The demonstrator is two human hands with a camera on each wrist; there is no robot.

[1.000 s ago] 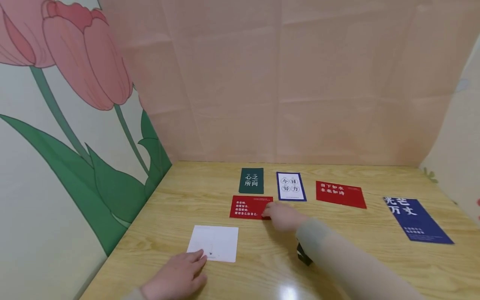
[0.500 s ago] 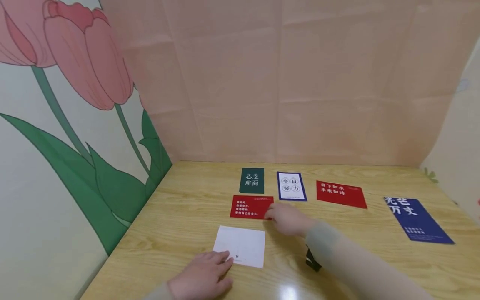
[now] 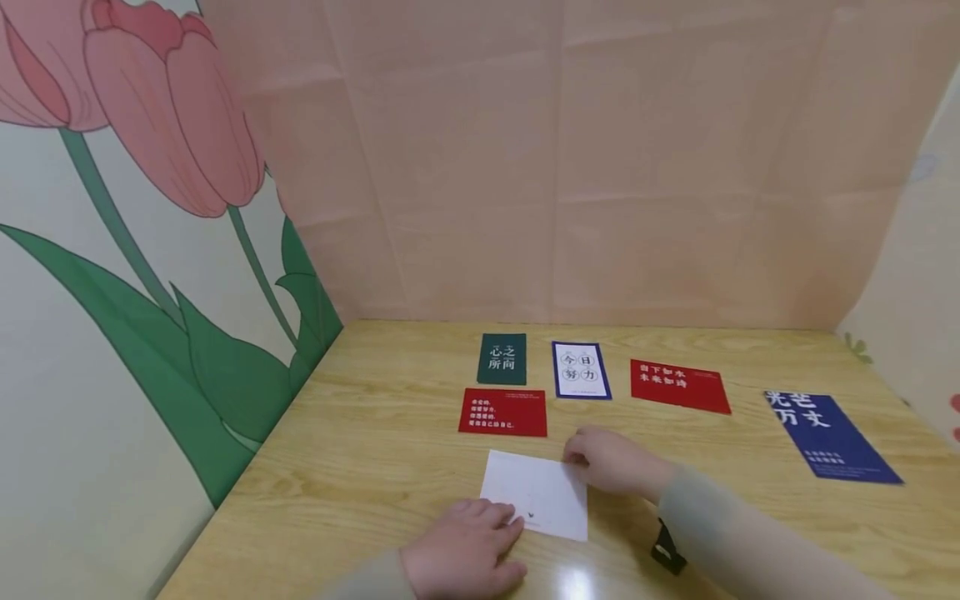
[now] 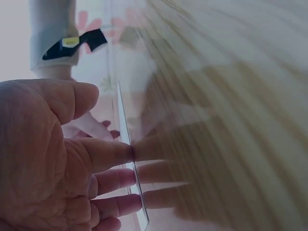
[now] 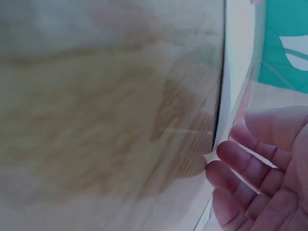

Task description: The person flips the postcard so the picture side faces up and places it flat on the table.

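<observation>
A white card [image 3: 536, 492] with a small dark mark near its front edge lies flat on the table. My left hand [image 3: 468, 546] rests its fingertips on the card's left front part; the left wrist view shows the fingers [image 4: 113, 154] stretched out to the card's edge. At the card's far right corner is my right hand [image 3: 618, 460], its fingertips right at the edge. The right wrist view has these fingers [image 5: 240, 163] loosely bent, with the thumb apart from them. Just beyond the white card lies a red card [image 3: 502, 412] with white characters.
Behind stand out a green card [image 3: 502, 360] and a blue-bordered white card [image 3: 582, 371], both lying flat. Farther right are another red card [image 3: 680, 386] and a dark blue card [image 3: 834, 437]. A pink cloth [image 3: 555, 167] hangs along the wooden table's [image 3: 337, 450] far edge.
The white card has slid right under my left hand. My right hand has left the red card's right edge and come nearer, to the white card's far right corner.
</observation>
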